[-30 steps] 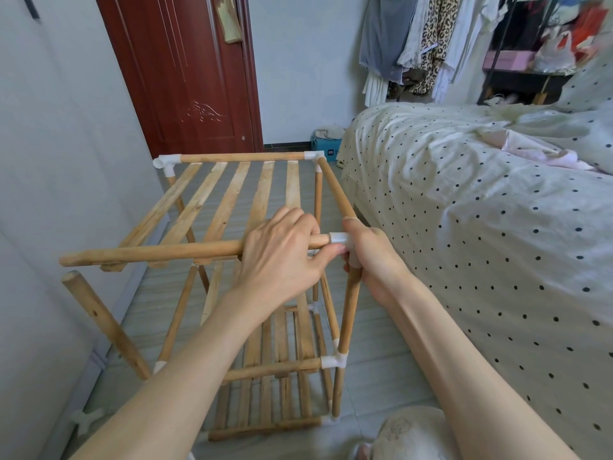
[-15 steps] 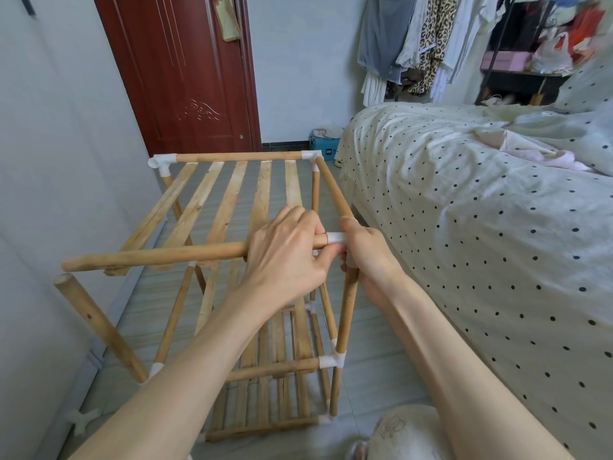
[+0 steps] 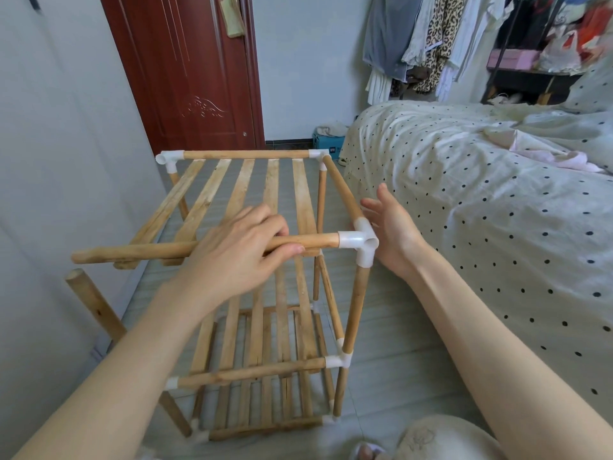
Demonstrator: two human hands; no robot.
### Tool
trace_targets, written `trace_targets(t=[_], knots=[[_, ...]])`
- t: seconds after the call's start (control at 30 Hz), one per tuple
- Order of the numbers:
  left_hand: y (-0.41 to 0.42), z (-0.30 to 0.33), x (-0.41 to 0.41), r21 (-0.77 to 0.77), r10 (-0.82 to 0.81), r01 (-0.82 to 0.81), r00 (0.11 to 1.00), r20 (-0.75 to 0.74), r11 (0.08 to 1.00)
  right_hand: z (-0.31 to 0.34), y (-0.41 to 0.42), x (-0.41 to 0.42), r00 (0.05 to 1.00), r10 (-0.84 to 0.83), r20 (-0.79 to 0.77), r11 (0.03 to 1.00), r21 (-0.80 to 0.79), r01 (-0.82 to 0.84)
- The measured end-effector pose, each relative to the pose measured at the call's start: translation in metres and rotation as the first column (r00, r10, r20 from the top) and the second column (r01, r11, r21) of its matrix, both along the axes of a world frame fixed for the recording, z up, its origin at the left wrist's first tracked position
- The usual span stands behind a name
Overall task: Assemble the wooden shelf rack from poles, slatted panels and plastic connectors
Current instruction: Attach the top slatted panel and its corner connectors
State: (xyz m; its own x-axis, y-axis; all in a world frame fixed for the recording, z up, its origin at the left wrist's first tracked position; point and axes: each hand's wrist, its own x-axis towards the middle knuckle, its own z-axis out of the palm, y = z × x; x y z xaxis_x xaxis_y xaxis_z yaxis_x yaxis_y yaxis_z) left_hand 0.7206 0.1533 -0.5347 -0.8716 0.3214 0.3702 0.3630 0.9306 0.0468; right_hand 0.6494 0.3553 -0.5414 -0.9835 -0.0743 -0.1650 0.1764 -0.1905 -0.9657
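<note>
Nearest the viewer, both bare forearms reach forward over the floor, the left one from the lower left, the right one from the lower right. Below and between them stand the lower tiers of the wooden shelf rack (image 3: pixel 265 370), with a white plastic joint (image 3: pixel 338 360) at the near right corner of the middle tier.

The left hand (image 3: pixel 238 257) lies knuckles up over the near top pole (image 3: pixel 172 249), fingers curled over it and thumb underneath, so it grips the pole a little left of its right end. That end sits in the white corner connector (image 3: pixel 360 242), just right of the left hand's fingertips. The pole's other end, out to the left of the hand, is bare and joined to nothing; below it a loose-topped leg pole (image 3: pixel 94 303) leans.

The right hand (image 3: pixel 393 227) is just right of the connector, palm facing it, fingers straight and spread, holding nothing; whether the palm touches the plastic cannot be told.

Beyond the left hand the top slatted panel (image 3: pixel 238 194) runs away to the far rail (image 3: pixel 245 155). Right of the right hand is a dotted bed (image 3: pixel 481 210); farther off, a red door (image 3: pixel 185 68) and hanging clothes (image 3: pixel 424 41).
</note>
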Motion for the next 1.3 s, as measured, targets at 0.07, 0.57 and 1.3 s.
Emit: trace_targets(t=[0.07,0.57,1.3], knots=[[-0.001,-0.001,-0.001,-0.025,-0.047,0.046,0.998,-0.041,0.999,0.006,-0.009,-0.005,1.000,0.028,0.011,1.000,-0.013,-0.028],[0.015,-0.005,-0.011,0.001,-0.106,0.107,0.980,-0.167,0.994,-0.006,-0.023,-0.035,0.998,0.061,-0.012,0.990,0.128,-0.059],[0.013,-0.024,-0.005,-0.008,-0.011,0.009,0.933,-0.359,1.000,-0.026,0.001,-0.004,0.941,-0.103,-0.323,0.934,0.295,0.203]])
